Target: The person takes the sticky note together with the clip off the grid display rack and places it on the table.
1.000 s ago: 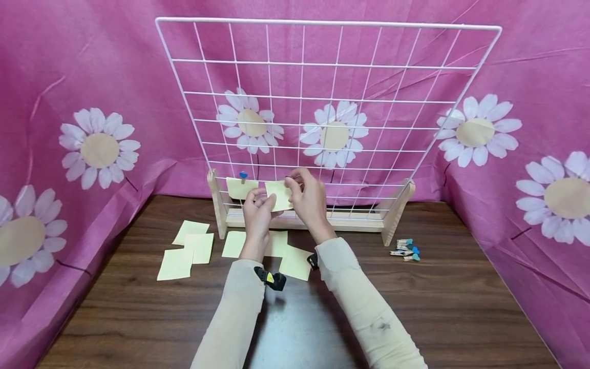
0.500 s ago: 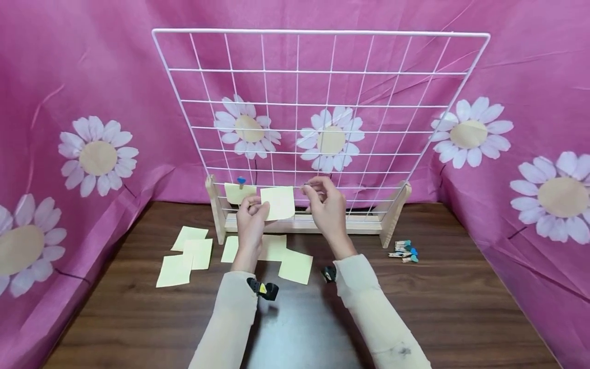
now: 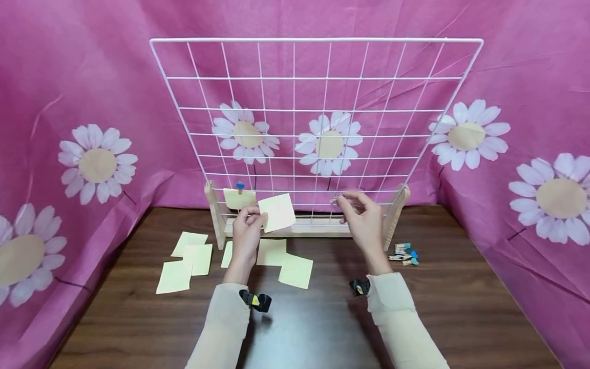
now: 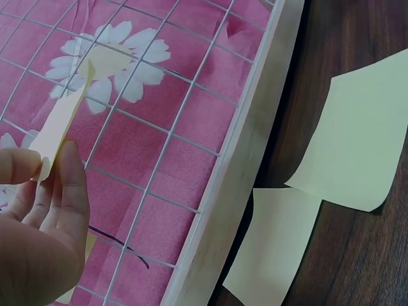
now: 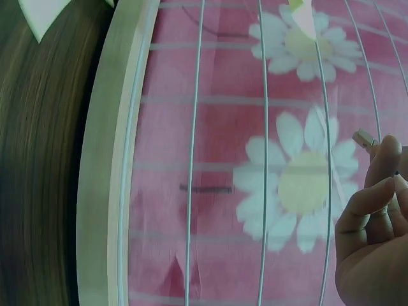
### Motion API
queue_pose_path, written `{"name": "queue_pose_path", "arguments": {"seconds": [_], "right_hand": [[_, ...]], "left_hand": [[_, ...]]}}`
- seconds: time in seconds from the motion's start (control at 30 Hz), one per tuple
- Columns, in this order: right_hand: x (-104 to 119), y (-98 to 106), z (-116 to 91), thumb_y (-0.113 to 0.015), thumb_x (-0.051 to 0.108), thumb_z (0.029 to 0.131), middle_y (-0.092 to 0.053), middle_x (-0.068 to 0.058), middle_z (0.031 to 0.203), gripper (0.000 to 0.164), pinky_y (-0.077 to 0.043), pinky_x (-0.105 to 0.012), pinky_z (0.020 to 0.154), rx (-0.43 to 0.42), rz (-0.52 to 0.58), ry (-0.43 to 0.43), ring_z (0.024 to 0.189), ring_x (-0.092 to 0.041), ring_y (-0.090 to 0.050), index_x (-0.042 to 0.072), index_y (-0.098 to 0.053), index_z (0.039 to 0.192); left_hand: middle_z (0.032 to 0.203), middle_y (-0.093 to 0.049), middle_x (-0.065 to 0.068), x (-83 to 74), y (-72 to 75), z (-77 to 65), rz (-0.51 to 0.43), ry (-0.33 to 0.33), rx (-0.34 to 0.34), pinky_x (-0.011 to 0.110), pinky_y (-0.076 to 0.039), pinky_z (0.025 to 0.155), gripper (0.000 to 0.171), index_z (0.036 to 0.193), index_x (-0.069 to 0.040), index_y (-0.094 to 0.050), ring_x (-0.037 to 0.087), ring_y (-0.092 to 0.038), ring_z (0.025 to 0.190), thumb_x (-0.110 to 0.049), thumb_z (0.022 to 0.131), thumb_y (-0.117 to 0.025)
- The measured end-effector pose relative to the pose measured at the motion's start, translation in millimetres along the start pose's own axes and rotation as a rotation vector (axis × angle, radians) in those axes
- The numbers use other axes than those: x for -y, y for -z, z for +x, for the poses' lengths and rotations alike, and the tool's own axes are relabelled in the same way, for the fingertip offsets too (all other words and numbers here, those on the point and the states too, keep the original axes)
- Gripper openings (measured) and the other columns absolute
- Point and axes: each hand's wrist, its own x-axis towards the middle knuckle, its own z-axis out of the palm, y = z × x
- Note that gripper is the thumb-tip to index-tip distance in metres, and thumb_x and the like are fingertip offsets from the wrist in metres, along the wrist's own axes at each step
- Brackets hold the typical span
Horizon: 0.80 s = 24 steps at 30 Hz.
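Note:
My left hand [image 3: 246, 233] pinches a pale yellow sticky note [image 3: 277, 212] by its left edge, in front of the white wire grid [image 3: 294, 110]. In the left wrist view the note [image 4: 60, 127] is seen nearly edge-on between thumb and fingers. Off to the right, my right hand [image 3: 364, 220] pinches a small wooden clothespin [image 5: 364, 138] whose tip sticks out past the fingertips. Beside my left hand, another sticky note [image 3: 234, 199] hangs low on the grid under a blue-topped clothespin [image 3: 240, 187].
Several sticky notes lie on the dark wooden table [image 3: 304, 328], one group [image 3: 175, 277] at left and another [image 3: 295, 270] below the grid. A small pile of clothespins [image 3: 405, 253] is at right. Wooden feet [image 3: 397, 215] hold up the grid. Pink flowered cloth [image 3: 92, 61] surrounds the table.
My right hand has drawn away from the note to the right, with the clothespin. My left hand alone now holds the note, which has come slightly lower and tilted.

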Motion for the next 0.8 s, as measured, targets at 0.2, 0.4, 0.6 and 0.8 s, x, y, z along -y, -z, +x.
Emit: {"name": "queue_pose_path", "arguments": {"seconds": [0.2,0.4,0.6,0.8], "right_hand": [[12.7,31.3,-7.1,-0.069,-0.005,0.093,-0.073,-0.016,0.077,0.016,-0.041,-0.013,0.042,-0.055,-0.049,-0.022,0.048,-0.002,-0.057,-0.016,-0.070,0.104],[26.7,62.9,-14.0,-0.069,-0.007,0.091,-0.068,0.015,0.068,0.017,-0.041,-0.011,0.042,-0.091,-0.117,-0.046,0.047,-0.004,-0.058,-0.019,-0.067,0.103],[11.6,94.2,-14.4,-0.072,0.001,0.092,-0.070,0.007,0.071,0.017,-0.042,-0.013,0.041,-0.139,-0.208,-0.110,0.047,-0.004,-0.061,-0.012,-0.072,0.104],[-13.3,124.7,-10.8,-0.074,0.010,0.094,-0.070,0.015,0.070,0.023,-0.038,-0.016,0.037,-0.166,-0.243,-0.182,0.047,-0.003,-0.062,-0.007,-0.072,0.109]], "left_hand": [[0.086,-0.067,-0.001,0.9,-0.5,-4.2,0.004,-0.001,0.041,0.025,-0.052,0.066,0.013,0.106,0.002,-0.058,0.011,-0.058,0.083,-0.001,0.095,-0.063],[0.086,-0.068,0.002,1.1,-0.9,-8.7,0.040,-0.001,0.060,0.026,-0.054,0.068,0.013,0.107,0.002,-0.060,0.012,-0.059,0.084,-0.002,0.095,-0.064],[0.092,-0.071,0.007,5.2,-2.2,-13.0,0.065,-0.007,0.067,0.026,-0.055,0.070,0.013,0.106,0.003,-0.061,0.012,-0.061,0.086,-0.002,0.095,-0.065],[0.091,-0.072,0.005,6.2,-4.9,-14.9,0.054,-0.030,0.076,0.023,-0.054,0.070,0.015,0.108,0.004,-0.061,0.010,-0.062,0.085,-0.001,0.095,-0.065]]}}
